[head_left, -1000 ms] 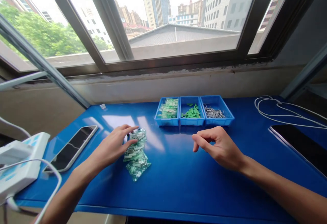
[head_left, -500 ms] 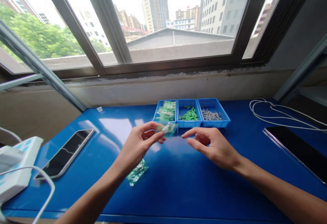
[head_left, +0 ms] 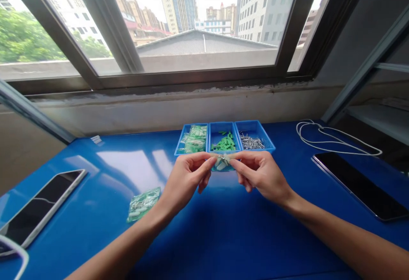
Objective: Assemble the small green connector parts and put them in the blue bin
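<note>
A small clear-green plastic bag (head_left: 222,163) with pale plugs and metal screws inside is stretched between both hands. My left hand (head_left: 194,171) pinches its left edge between thumb and forefinger, and my right hand (head_left: 257,170) pinches the right edge. Just beyond stand three joined blue bins: the left bin (head_left: 180,150) holds filled bags, the middle bin (head_left: 223,126) green plugs, the right bin (head_left: 262,133) metal screws. Another filled green bag (head_left: 143,203) lies on the blue table beside my left forearm.
A phone (head_left: 41,205) with a white edge lies at the left, near a white cable (head_left: 19,248). At the right are a dark phone (head_left: 361,185) and a looped white cable (head_left: 338,137). The window wall (head_left: 137,116) bounds the table's back.
My right hand has closed on the bag's right edge; before, it was apart from the bag. The camera view has shifted, so the table items appear further left.
</note>
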A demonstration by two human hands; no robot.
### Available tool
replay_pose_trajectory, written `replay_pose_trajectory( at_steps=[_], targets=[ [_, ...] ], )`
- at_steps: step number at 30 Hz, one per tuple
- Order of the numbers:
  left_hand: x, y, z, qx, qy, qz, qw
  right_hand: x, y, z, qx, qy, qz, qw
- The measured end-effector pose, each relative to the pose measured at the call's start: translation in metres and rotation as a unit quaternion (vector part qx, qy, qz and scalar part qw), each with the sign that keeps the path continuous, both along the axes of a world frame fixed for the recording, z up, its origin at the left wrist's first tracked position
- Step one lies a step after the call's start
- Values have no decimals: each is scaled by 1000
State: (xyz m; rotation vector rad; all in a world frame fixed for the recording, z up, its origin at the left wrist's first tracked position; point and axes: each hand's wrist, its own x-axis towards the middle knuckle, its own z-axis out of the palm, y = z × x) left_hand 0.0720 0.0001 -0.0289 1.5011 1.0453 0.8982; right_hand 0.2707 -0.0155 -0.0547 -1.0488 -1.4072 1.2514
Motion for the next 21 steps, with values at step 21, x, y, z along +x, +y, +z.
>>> replay_pose_trajectory(
  at_steps=[21],
  targets=[
    [-5, -2, -11, -87, -36, -61, 994, -1, -6, 2, 4, -51, 5, 999]
  ],
)
